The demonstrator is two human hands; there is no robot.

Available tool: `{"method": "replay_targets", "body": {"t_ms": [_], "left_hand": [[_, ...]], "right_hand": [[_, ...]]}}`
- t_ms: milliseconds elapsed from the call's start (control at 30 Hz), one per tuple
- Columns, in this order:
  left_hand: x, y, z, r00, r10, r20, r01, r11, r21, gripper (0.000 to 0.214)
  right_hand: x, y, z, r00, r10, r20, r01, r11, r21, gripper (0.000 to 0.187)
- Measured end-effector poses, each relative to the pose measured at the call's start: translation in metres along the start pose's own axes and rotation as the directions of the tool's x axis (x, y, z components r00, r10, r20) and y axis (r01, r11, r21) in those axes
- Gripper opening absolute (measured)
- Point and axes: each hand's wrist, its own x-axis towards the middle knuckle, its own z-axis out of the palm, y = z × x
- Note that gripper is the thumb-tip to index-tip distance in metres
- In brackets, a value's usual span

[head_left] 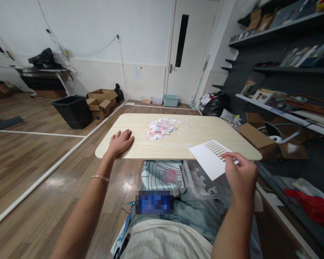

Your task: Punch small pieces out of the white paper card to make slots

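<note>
My left hand (121,143) lies flat on the left side of the pale wooden table (140,153), its fingers stretched out and nothing in it. Between thumb and fingers, my right hand (240,169) pinches a white paper sheet (205,158) at its right edge. The sheet has a row of narrow brownish bars; whether they are slots or printed stripes I cannot tell. It is tilted over the table's front edge. A heap of white and pink paper scraps (162,127) rests at the middle of the table, with a few small bits lying apart.
Below the table's front edge, a clear plastic bin (190,183) holds pale scraps, beside a striped cloth (153,176). A phone-like device (154,202) sits on my lap. Shelves (283,70) and an open carton (256,138) stand right; a black bin (77,111) stands left.
</note>
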Motion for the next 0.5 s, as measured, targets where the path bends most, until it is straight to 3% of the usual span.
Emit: {"method": "replay_targets", "body": {"t_ms": [100,367,500], "left_hand": [[-0.001,0.001,-0.001,1.0,-0.005,0.007,0.005,1.0,0.0,0.071],[-0.001,0.001,-0.003,1.0,-0.008,0.015,0.008,1.0,0.0,0.07],[-0.002,0.002,-0.004,1.0,-0.002,0.012,0.002,1.0,-0.009,0.072]], "right_hand": [[0.002,0.0,-0.01,1.0,0.014,0.004,-0.014,0.999,-0.05,0.031],[-0.018,-0.003,-0.063,0.995,0.076,-0.059,-0.084,0.986,-0.143,0.034],[-0.022,-0.01,-0.055,0.99,0.049,-0.131,-0.054,0.998,-0.028,0.037]]}}
